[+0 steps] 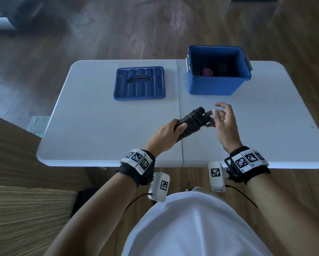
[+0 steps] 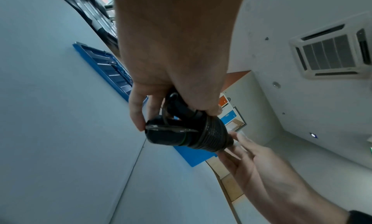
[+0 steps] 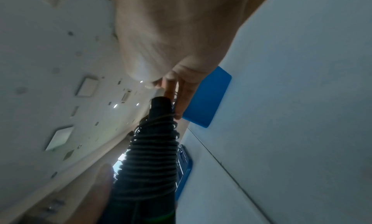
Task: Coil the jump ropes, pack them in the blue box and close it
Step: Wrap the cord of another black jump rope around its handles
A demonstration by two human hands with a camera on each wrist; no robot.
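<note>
The lid (image 1: pixel 139 82) is lying on the table (image 1: pixel 92 115) left of the box (image 1: pixel 217 84), with coiled ropes (image 1: pixel 208 71) sitting inside, and the hand-held rope bundle (image 1: pixel 191 122) hovering nearer, between them.

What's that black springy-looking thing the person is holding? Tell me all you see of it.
It is a black jump rope: thin cord wound in tight turns around its handles, forming a ribbed bundle. It is held above the white table, tilted, its far end pointing toward the blue box. The left hand grips the near end; the right hand touches the far end with its fingers.
</note>
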